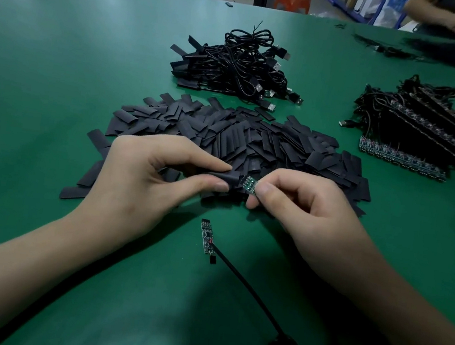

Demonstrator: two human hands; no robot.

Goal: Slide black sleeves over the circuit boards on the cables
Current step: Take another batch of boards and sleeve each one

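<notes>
Black sleeve [229, 179] is pinched between thumb and forefinger of the left hand [138, 177] and held just over the sleeve pile [240, 133]. The board [249, 185] is seen poking from the sleeve's right end with only a green tip bare. That tip is pinched by thumb and forefinger of the right hand [303, 209]. Both grips are pressed onto their parts, with the other fingers curled. The held board's cable is hidden, and how much board is inside cannot be told.

Step judged: sliding is under way and the end is not yet covered. For the next move, the sleeve would need to be pushed right while the tip is let go or re-pinched, since the right fingertips block the end. The board should be kept in line with the sleeve mouth, or a snag is risked.

A second board [207, 236] on its cable [248, 289] lies bare on the surface [58, 75] between the wrists and is likely next. A cable heap [235, 68] is seen beyond the pile.
</notes>
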